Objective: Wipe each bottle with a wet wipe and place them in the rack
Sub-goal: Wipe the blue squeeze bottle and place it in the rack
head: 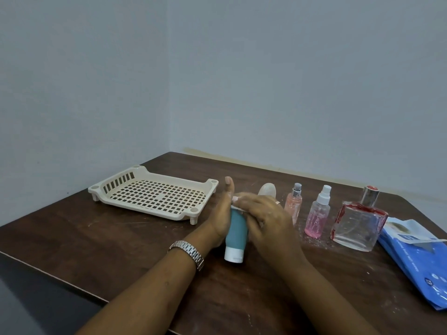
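A teal bottle [238,228] with a white cap lies tilted over the brown table [145,250], cap end toward me. My left hand [221,213] holds it from the left side, thumb pointing up. My right hand [266,218] covers the bottle's far end and presses a white wet wipe [235,200] against it; only a small edge of the wipe shows. The cream perforated rack [116,182] stands to the left with nothing in it.
To the right of my hands stand a pale bottle [267,189], partly hidden, a small pink spray bottle [294,204], a white-capped pink spray bottle [316,218] and a square glass bottle [358,223]. A blue wipes pack [418,259] lies at far right. Walls border the table.
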`<action>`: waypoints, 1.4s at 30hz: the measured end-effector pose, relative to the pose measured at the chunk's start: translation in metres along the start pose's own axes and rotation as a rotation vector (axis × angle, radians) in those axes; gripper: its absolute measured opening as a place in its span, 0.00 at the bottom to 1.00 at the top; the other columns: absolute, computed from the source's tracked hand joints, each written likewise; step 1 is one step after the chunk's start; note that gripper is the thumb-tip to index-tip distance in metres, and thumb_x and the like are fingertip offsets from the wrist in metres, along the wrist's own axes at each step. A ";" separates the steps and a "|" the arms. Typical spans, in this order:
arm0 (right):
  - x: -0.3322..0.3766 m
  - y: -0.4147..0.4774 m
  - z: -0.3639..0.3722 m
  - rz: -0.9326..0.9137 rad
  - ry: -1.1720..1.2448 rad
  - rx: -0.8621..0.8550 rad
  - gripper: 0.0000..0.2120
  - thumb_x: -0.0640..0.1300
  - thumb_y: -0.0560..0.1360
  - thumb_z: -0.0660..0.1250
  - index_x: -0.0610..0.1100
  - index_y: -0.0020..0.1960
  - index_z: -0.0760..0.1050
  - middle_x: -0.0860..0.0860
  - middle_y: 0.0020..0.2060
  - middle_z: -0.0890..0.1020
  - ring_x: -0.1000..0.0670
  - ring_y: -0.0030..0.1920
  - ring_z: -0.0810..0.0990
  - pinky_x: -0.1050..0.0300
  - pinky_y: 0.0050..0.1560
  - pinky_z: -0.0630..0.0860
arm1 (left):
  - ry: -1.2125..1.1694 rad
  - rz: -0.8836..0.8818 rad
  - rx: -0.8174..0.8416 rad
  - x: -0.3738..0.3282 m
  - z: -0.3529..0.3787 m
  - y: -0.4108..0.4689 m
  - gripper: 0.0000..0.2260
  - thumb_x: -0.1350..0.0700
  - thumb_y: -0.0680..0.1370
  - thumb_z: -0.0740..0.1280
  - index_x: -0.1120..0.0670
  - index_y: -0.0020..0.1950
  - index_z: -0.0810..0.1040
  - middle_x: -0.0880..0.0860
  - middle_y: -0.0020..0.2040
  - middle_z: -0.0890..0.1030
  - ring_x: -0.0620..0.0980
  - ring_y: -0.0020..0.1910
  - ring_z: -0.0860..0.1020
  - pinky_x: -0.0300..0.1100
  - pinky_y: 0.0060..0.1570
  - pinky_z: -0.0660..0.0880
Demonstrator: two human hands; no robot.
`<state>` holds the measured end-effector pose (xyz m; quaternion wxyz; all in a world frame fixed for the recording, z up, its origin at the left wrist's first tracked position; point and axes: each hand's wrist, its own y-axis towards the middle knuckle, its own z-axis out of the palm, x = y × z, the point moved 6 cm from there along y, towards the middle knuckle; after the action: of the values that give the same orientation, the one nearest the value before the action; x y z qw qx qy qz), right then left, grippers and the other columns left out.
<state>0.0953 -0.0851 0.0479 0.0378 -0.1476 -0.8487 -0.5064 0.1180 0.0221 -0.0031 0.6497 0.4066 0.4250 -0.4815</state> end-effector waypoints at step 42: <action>-0.034 -0.008 0.012 0.482 0.451 0.188 0.07 0.36 0.73 0.68 0.48 0.45 0.82 0.57 0.41 0.84 0.62 0.44 0.80 0.70 0.44 0.74 | 0.498 0.400 -0.545 -0.032 -0.035 -0.006 0.27 0.32 0.70 0.59 0.56 0.39 0.77 0.49 0.31 0.80 0.46 0.33 0.79 0.41 0.37 0.76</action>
<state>0.1263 -0.0849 0.0279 0.3562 -0.2241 -0.8027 -0.4225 0.1008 0.0629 0.0156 0.6916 0.3983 0.5937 -0.1028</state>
